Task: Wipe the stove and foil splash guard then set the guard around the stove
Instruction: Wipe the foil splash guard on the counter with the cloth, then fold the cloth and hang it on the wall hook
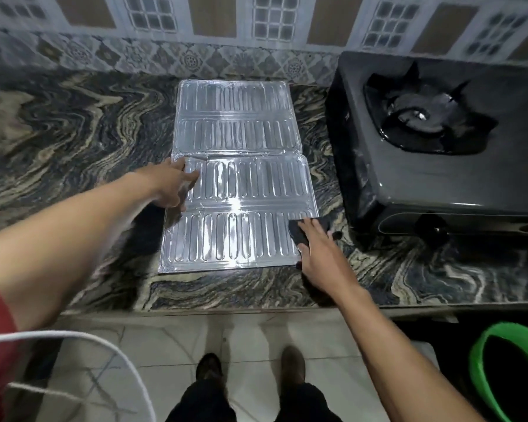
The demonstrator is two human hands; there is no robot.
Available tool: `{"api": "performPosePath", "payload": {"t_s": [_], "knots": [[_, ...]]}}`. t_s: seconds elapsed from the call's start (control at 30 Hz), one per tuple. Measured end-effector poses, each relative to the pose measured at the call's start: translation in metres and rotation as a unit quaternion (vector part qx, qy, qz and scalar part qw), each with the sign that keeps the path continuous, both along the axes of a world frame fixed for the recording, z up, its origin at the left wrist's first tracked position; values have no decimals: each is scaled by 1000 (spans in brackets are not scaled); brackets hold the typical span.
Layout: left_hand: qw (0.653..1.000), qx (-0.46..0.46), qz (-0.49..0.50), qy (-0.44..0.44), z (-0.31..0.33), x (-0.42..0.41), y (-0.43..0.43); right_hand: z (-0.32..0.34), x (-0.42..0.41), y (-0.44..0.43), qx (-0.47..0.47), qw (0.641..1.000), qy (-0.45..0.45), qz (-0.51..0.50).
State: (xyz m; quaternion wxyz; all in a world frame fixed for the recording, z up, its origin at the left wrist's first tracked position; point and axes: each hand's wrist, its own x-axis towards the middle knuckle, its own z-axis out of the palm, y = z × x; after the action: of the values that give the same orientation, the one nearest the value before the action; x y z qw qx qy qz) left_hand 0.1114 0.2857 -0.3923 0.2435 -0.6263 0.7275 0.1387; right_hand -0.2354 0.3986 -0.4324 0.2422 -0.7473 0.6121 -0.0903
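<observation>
The silver foil splash guard (241, 184) lies flat on the marbled countertop (73, 132), its ribbed panels unfolded away from me. My left hand (173, 185) rests on the guard's left edge with fingers spread, holding it down. My right hand (317, 251) presses a dark cloth (305, 231) onto the guard's near right corner, fingers lying flat over it. The black single-burner gas stove (439, 166) stands to the right of the guard, with its burner grate (424, 114) and a front knob (432, 228) visible.
A patterned tile wall (256, 32) runs behind the counter. A green bucket (506, 373) stands on the floor at lower right. A white cord (73, 339) loops at lower left. My feet stand on the pale tiled floor (250, 336) below the counter edge.
</observation>
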Motion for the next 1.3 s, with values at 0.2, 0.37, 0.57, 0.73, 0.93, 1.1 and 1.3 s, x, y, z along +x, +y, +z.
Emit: {"api": "performPosePath", "payload": {"t_s": [0.2, 0.37, 0.57, 0.73, 0.93, 1.1, 1.3], "knots": [[991, -123, 26, 53, 3, -35, 48, 22, -11, -1, -43, 996, -81, -10], [939, -148, 79, 299, 26, -94, 86, 58, -7, -23, 63, 950, -293, -83], [830, -91, 138, 533, 76, -151, 94, 106, -11, -41, 225, 827, -513, -41], [788, -148, 139, 582, 111, -162, 85, 149, -22, -45, 225, 819, -528, 26], [747, -201, 175, 609, 151, -153, 76, 189, -36, -46, 38, 931, -354, 82], [714, -198, 173, 650, 182, -165, 79, 217, -48, -61, -9, 901, -429, 65], [668, -205, 211, 683, 211, -177, 74, 247, -57, -71, 3, 878, -468, 103]]}}
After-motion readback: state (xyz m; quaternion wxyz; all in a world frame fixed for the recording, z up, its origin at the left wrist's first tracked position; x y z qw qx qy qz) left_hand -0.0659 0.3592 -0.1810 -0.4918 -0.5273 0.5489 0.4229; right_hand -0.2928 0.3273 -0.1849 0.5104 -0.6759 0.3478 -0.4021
